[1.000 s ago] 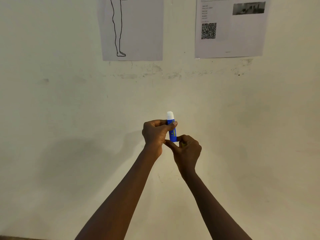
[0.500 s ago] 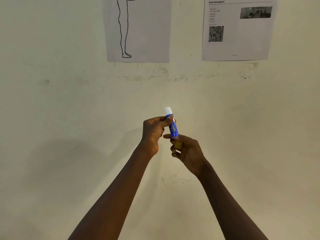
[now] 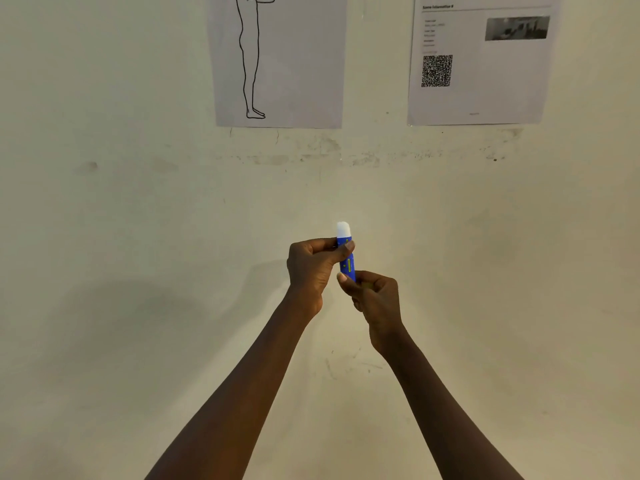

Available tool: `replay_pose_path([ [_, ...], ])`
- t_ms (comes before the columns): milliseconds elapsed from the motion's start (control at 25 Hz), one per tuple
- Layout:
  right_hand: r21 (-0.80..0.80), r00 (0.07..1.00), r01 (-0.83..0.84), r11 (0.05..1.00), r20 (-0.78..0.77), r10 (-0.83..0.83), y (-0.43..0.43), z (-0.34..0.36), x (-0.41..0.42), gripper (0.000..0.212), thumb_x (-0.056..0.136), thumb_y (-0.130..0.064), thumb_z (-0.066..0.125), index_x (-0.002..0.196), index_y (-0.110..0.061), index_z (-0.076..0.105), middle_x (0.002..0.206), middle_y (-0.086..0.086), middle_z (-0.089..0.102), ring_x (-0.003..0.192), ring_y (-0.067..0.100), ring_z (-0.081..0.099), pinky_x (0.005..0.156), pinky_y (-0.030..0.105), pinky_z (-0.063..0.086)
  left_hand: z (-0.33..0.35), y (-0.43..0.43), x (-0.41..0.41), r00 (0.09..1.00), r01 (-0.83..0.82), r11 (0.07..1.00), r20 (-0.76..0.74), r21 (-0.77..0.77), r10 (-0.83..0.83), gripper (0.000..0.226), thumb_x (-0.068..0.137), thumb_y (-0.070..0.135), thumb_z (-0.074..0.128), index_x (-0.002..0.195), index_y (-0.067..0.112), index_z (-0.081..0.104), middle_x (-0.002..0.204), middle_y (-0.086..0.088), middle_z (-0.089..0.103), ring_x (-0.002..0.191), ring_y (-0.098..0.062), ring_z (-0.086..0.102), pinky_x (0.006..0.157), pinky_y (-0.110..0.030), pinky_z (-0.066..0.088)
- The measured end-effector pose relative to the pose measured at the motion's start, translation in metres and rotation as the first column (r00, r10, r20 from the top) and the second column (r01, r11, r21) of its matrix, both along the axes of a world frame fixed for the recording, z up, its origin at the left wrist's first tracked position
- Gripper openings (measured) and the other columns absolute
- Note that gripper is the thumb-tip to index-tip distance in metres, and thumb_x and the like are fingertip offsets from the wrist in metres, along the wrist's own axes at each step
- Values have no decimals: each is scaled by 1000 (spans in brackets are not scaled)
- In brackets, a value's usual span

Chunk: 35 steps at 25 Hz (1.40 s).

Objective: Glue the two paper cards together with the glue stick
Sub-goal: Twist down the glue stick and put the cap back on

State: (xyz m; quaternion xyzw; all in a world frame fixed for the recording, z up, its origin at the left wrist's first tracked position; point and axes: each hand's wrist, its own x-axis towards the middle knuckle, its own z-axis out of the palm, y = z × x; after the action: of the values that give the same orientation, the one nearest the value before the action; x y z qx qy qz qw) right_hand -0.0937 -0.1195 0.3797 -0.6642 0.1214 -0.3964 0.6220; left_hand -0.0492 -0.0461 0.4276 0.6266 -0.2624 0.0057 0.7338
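I hold a blue glue stick (image 3: 347, 263) upright in front of a cream wall, its white glue tip uncovered at the top. My left hand (image 3: 313, 268) pinches the upper part of the blue barrel with thumb and fingers. My right hand (image 3: 375, 299) is closed around the bottom end of the stick, which its fingers hide. No paper cards are in view.
Two printed sheets are stuck on the wall above: a line drawing of a standing figure's legs (image 3: 278, 60) and a sheet with a QR code (image 3: 479, 60). The wall shows scuffed patches below the sheets.
The glue stick has come back from a slight tilt to upright, and the white tip stands a little further out of the barrel. Both hands keep their hold on it.
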Motion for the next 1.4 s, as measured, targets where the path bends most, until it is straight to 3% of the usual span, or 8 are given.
replay_pose_path([
  [200, -115, 990, -32, 993, -139, 16, -2, 11, -1, 21, 79, -30, 64, 92, -14, 61, 59, 1, 50, 52, 11, 39, 53, 21, 33, -1, 0, 11, 999, -40, 999, 16, 11, 39, 30, 79, 13, 66, 103, -4, 64, 106, -19, 68, 83, -21, 59, 72, -19, 43],
  [360, 51, 974, -181, 982, -131, 186, -14, 17, -4, 22, 88, -32, 52, 103, -15, 51, 76, 1, 46, 58, 14, 36, 54, 25, 32, -2, 5, 16, 1000, -27, 1000, -8, 16, 28, 29, 81, 13, 64, 105, -4, 64, 109, -19, 66, 84, -22, 56, 82, -26, 41],
  [520, 104, 916, -347, 932, -177, 361, -8, 14, -2, 24, 95, -30, 37, 93, -17, 57, 83, 5, 44, 64, 14, 39, 60, 26, 36, -3, 9, 16, 1000, 26, 999, -7, 19, -26, 30, 83, 12, 61, 108, -4, 62, 110, -18, 65, 76, -17, 53, 77, -20, 51],
  [680, 68, 952, -258, 964, -154, 265, -4, 15, 5, 26, 98, -26, 29, 113, -13, 44, 80, 4, 45, 63, 14, 36, 60, 25, 36, -1, 10, 18, 999, 19, 998, 25, 62, -21, 30, 83, 13, 61, 109, -2, 62, 113, -18, 65, 82, -18, 54, 82, -24, 41],
  [800, -33, 980, -154, 988, -135, 148, -7, 16, 12, 21, 93, -26, 43, 104, -13, 31, 73, 5, 49, 57, 13, 32, 55, 23, 33, -2, 12, 22, 999, 20, 997, 49, 79, -24, 29, 83, 12, 60, 109, -3, 62, 113, -19, 65, 87, -21, 55, 86, -23, 39],
  [960, -81, 1000, -19, 997, -2, 19, -14, 16, 16, 23, 86, -25, 56, 77, -8, 43, 63, 6, 46, 52, 13, 36, 50, 22, 35, -7, 17, 26, 998, 14, 995, 65, 101, -20, 30, 83, 11, 60, 108, -4, 61, 114, -19, 64, 87, -21, 55, 87, -25, 41],
  [1160, -166, 991, 26, 986, 137, -3, -22, 28, 18, 23, 88, -18, 54, 108, -7, 56, 76, -2, 56, 60, 9, 50, 55, 18, 44, -11, 22, 33, 997, 36, 991, 67, 127, -45, 28, 84, 10, 59, 107, -5, 62, 114, -20, 64, 89, -21, 56, 88, -26, 42],
  [1400, -128, 962, -152, 980, 208, 177, -28, 47, 17, 24, 79, -1, 61, 100, -12, 62, 86, 0, 64, 72, 3, 62, 68, 11, 50, -15, 26, 38, 990, 24, 979, 131, 202, -51, 28, 84, 13, 60, 107, -4, 63, 112, -19, 65, 89, -21, 57, 88, -27, 43],
])
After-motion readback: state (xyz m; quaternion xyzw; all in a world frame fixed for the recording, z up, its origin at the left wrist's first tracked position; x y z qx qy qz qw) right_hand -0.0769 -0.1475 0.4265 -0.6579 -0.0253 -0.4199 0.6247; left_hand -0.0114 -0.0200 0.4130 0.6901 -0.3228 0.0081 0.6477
